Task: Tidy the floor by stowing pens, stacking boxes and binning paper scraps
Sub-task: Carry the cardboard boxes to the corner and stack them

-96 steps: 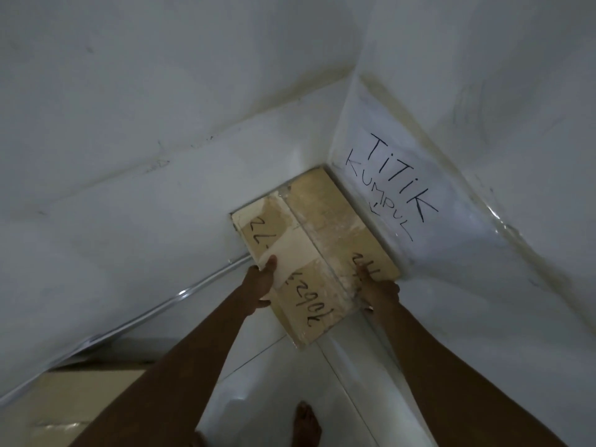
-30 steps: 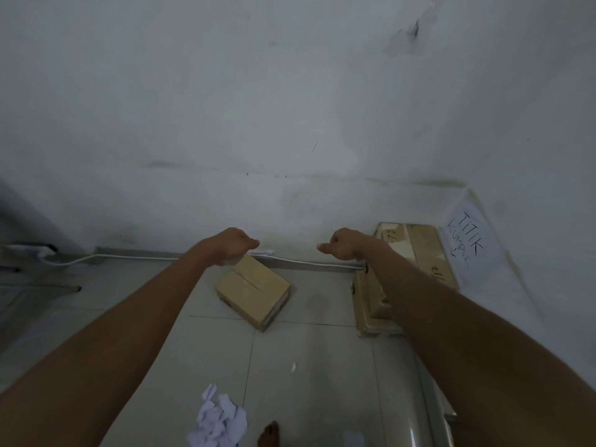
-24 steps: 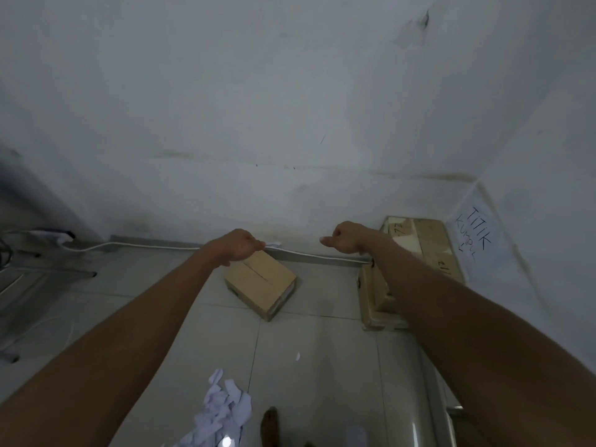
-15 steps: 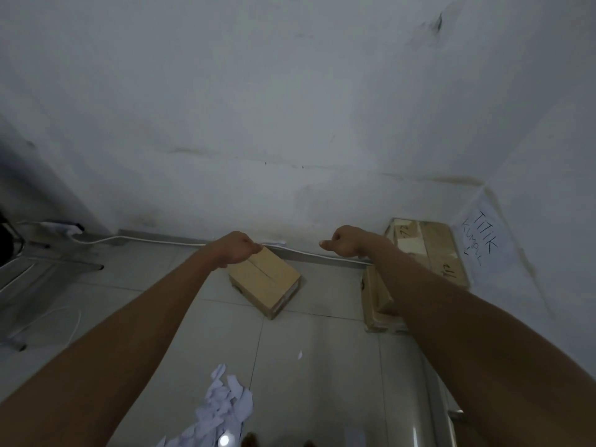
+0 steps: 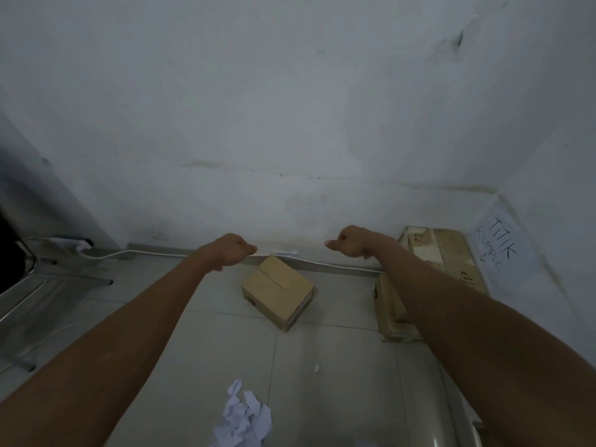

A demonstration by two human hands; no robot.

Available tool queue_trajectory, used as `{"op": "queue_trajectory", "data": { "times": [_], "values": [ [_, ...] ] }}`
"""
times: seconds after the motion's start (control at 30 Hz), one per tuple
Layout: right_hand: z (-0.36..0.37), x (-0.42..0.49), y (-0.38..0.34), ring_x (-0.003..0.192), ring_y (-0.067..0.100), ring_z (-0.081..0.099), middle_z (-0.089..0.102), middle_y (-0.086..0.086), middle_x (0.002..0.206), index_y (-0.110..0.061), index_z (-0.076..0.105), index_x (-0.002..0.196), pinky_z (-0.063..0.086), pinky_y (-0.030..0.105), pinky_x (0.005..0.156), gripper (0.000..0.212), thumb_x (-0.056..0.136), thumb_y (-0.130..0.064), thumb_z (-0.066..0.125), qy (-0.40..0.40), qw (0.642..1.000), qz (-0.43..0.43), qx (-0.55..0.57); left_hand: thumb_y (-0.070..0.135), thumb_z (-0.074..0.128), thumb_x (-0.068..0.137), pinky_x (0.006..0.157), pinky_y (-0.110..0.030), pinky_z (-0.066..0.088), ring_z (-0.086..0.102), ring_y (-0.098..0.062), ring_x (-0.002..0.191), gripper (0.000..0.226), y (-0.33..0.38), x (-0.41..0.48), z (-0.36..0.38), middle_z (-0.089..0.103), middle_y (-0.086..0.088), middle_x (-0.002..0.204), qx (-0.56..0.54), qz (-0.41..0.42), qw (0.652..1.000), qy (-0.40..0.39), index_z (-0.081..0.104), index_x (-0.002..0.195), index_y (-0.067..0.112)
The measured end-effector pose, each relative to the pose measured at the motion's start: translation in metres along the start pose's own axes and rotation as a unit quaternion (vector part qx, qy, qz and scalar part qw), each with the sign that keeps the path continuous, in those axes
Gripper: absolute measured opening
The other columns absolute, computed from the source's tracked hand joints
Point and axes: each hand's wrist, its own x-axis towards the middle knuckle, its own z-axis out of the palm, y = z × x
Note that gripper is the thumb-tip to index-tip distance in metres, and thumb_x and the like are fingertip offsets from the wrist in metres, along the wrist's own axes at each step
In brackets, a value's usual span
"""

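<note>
Both arms reach straight out ahead at about the same height, forearms bare, well above the floor (image 5: 338, 398). The left hand (image 5: 230, 251) is curled into a fist with the thumb pointing inward. Its grip is closed and has nothing in it. The right hand (image 5: 350, 241) mirrors it, knuckles up and thumb tip pointing left, and its grip is likewise closed on nothing. The two fists are apart, with a stretch of wall (image 5: 290, 108) showing between them.

Below the gap between the hands a small cardboard box (image 5: 278, 293) lies askew on the tiles, close to the white cable (image 5: 106, 253) that runs along the foot of the wall. In the right-hand corner is the stack of boxes (image 5: 451, 253), partly hidden by the right forearm, just beside a paper sign (image 5: 496, 250) lettered "TITIK KUMPUL". A heap of paper scraps (image 5: 243, 417) lies on the floor at the lower edge, and one stray scrap (image 5: 317, 367) lies a little beyond it. Metal legs (image 5: 19, 295) show at the far left.

About three seconds earlier both hands were on the top box in the corner, fingers against its near edge. They have since left it, and the view has drawn back to take in the whole floor. Over the last second the fists have kept the same posture and spacing. The small box and the scraps have only drifted slightly right and down in the view as the head moved.
</note>
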Motion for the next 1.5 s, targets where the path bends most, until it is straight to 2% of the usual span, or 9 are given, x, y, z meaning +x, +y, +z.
{"op": "queue_trajectory", "data": {
  "times": [0.23, 0.33, 0.43, 0.53, 0.63, 0.9, 1.3, 1.4, 1.5],
  "values": [
    [0.005, 0.027, -0.021, 0.078, 0.029, 0.050, 0.059, 0.027, 0.106, 0.011, 0.057, 0.119, 0.047, 0.042, 0.075, 0.070, 0.098, -0.053, 0.038, -0.008, 1.000, -0.005, 0.009, 0.044, 0.051, 0.093, 0.087, -0.039, 0.047, 0.056, -0.033, 0.104, 0.048, -0.022, 0.018, -0.015, 0.053, -0.022, 0.130, 0.003, -0.014, 1.000, -0.009, 0.056, 0.124, 0.007],
    [0.007, 0.049, -0.027, 0.067, 0.027, 0.047, 0.050, 0.019, 0.084, 0.003, 0.060, 0.096, 0.040, 0.035, 0.068, 0.059, 0.098, -0.053, 0.039, -0.015, 1.000, -0.005, 0.010, 0.041, 0.052, 0.093, 0.068, -0.028, 0.039, 0.048, -0.022, 0.075, 0.042, -0.029, 0.035, -0.020, 0.058, -0.015, 0.088, -0.006, -0.024, 1.000, -0.014, 0.060, 0.114, 0.005],
    [0.011, 0.081, -0.026, 0.073, 0.027, 0.048, 0.050, 0.021, 0.090, -0.004, 0.051, 0.088, 0.036, 0.031, 0.067, 0.050, 0.097, -0.053, 0.041, -0.020, 1.000, -0.005, 0.016, 0.039, 0.052, 0.093, 0.061, -0.024, 0.033, 0.042, -0.018, 0.066, 0.031, -0.033, 0.061, -0.021, 0.046, -0.003, 0.072, -0.014, -0.035, 0.999, -0.013, 0.059, 0.099, 0.009],
    [0.016, 0.122, -0.021, 0.105, 0.034, 0.055, 0.052, 0.027, 0.128, 0.003, 0.053, 0.114, 0.044, 0.038, 0.087, 0.060, 0.097, -0.053, 0.041, -0.024, 0.999, -0.016, 0.032, 0.035, 0.054, 0.094, 0.065, -0.027, 0.040, 0.052, -0.021, 0.075, 0.027, -0.032, 0.092, -0.016, 0.058, -0.010, 0.086, -0.027, -0.011, 0.999, 0.012, 0.061, 0.093, 0.009],
    [0.023, 0.166, -0.018, 0.132, 0.033, 0.041, 0.035, 0.018, 0.149, -0.001, 0.034, 0.142, 0.035, 0.037, 0.103, 0.069, 0.097, -0.053, 0.041, -0.032, 0.998, -0.017, 0.050, 0.034, 0.055, 0.094, 0.092, -0.032, 0.041, 0.056, -0.027, 0.111, 0.035, -0.029, 0.129, -0.012, 0.061, -0.013, 0.120, -0.030, -0.018, 0.998, 0.055, 0.064, 0.109, 0.004],
    [0.053, 0.259, -0.002, 0.122, 0.034, 0.050, 0.048, 0.020, 0.138, -0.002, 0.042, 0.135, 0.040, 0.033, 0.090, 0.064, 0.096, -0.054, 0.042, -0.058, 0.997, 0.001, 0.048, 0.035, 0.057, 0.092, 0.096, -0.032, 0.039, 0.053, -0.027, 0.119, 0.033, -0.034, 0.217, 0.003, 0.058, -0.011, 0.129, -0.045, -0.051, 0.997, 0.042, 0.063, 0.111, 0.009],
    [0.126, 0.376, 0.024, 0.134, 0.030, 0.041, 0.041, 0.019, 0.146, 0.000, 0.037, 0.141, 0.034, 0.034, 0.106, 0.070, 0.095, -0.052, 0.046, -0.048, 0.991, 0.063, 0.108, 0.037, 0.058, 0.091, 0.092, -0.030, 0.038, 0.052, -0.027, 0.117, 0.042, -0.116, 0.349, 0.049, 0.056, -0.011, 0.127, -0.037, -0.104, 0.993, -0.036, 0.057, 0.121, 0.007],
    [0.164, 0.419, 0.044, 0.139, 0.030, 0.036, 0.036, 0.016, 0.152, -0.001, 0.034, 0.145, 0.030, 0.035, 0.110, 0.072, 0.095, -0.051, 0.047, -0.042, 0.989, 0.086, 0.112, 0.031, 0.061, 0.090, 0.096, -0.038, 0.043, 0.057, -0.029, 0.108, 0.027, -0.150, 0.401, 0.068, 0.059, -0.012, 0.108, -0.074, -0.118, 0.989, -0.048, 0.062, 0.103, 0.007],
    [0.204, 0.461, 0.066, 0.137, 0.032, 0.038, 0.037, 0.018, 0.150, -0.003, 0.034, 0.144, 0.032, 0.038, 0.109, 0.072, 0.094, -0.053, 0.048, -0.044, 0.983, 0.116, 0.132, 0.029, 0.059, 0.090, 0.086, -0.035, 0.046, 0.058, -0.024, 0.089, 0.019, -0.185, 0.450, 0.090, 0.058, -0.011, 0.093, -0.078, -0.126, 0.988, -0.044, 0.057, 0.080, 0.013]
  ]
}}
